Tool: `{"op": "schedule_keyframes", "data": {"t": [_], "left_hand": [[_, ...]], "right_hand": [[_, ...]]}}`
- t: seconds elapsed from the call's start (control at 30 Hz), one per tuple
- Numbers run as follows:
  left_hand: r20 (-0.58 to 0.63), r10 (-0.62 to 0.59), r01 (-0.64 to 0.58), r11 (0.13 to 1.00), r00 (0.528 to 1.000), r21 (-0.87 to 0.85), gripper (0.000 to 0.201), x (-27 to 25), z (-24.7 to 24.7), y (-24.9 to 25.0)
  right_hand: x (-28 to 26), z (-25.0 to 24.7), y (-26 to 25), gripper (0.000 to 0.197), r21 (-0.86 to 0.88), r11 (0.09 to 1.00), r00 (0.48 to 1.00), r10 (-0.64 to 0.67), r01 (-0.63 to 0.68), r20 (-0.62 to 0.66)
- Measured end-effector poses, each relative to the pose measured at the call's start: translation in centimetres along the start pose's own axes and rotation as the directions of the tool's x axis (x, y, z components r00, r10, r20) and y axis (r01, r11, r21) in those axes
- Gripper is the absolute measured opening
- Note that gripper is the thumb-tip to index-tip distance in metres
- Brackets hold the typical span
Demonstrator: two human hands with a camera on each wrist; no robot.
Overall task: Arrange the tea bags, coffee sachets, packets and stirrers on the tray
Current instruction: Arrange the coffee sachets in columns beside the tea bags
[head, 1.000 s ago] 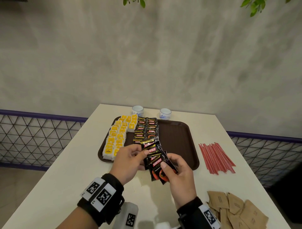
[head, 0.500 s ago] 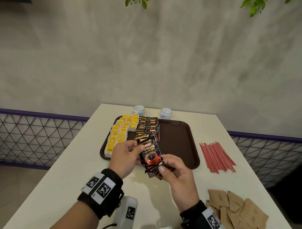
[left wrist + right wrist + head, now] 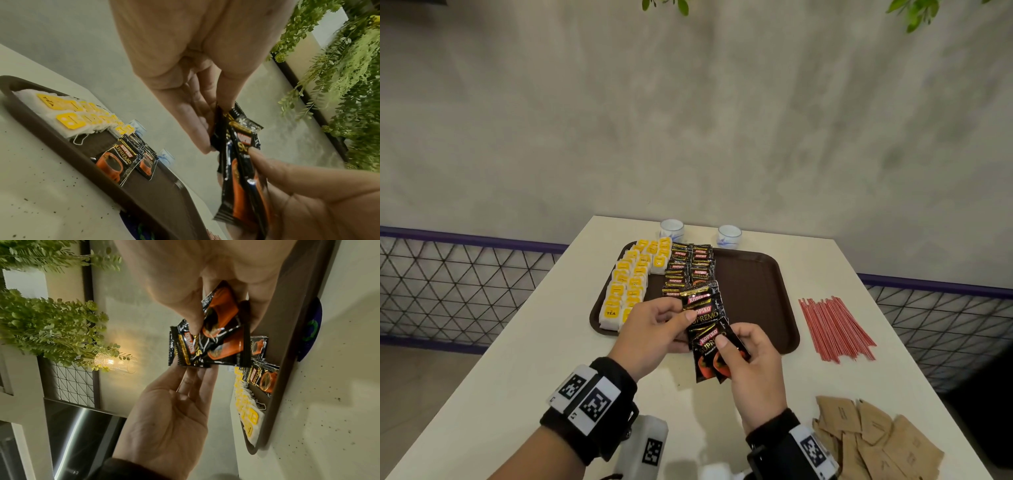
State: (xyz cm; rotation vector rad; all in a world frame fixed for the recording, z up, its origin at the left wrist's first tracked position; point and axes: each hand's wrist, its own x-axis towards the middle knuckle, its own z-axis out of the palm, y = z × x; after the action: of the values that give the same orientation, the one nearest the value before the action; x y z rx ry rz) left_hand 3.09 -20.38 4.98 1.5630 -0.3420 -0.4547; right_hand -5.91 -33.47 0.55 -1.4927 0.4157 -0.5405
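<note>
Both my hands hold a fanned bundle of black coffee sachets just above the front edge of the brown tray. The thumb and fingers of my left hand pinch the upper sachets. Lower down, my right hand pinches two sachets. On the tray's left part lie rows of yellow-tagged tea bags, with rows of coffee sachets beside them. Red stirrers lie on the table right of the tray. Brown paper packets sit heaped at the near right.
Two small white cups stand behind the tray near the white table's far edge. The tray's right half is bare. A wire fence runs on both sides of the table, and a grey wall rises behind it.
Both hands stay over the tray's front edge. The bundle has been reshuffled: the right hand's sachets now sit lower and nearer to me, and the left hand holds the upper ones.
</note>
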Motion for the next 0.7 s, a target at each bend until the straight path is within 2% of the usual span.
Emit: {"op": "schedule_keyframes", "data": {"t": [0.17,0.33,0.7], "left_hand": [[0.013,-0.007,0.008,0.999,1.000,-0.034,0.007,-0.17,0.17,0.11],[0.076,-0.037,0.045,0.995,0.996,-0.093,0.014,-0.71,-0.15,0.21],[0.079,0.028,-0.030,0.999,0.997,0.018,0.014,-0.41,-0.39,-0.21]], "right_hand": [[0.15,0.09,0.07,0.008,0.037,0.996,0.997,0.076,-0.077,0.014],[0.24,0.04,0.26,0.011,0.024,0.995,0.996,0.092,-0.092,0.012],[-0.33,-0.23,-0.24,0.017,-0.045,0.996,0.995,0.080,-0.078,0.056]]}}
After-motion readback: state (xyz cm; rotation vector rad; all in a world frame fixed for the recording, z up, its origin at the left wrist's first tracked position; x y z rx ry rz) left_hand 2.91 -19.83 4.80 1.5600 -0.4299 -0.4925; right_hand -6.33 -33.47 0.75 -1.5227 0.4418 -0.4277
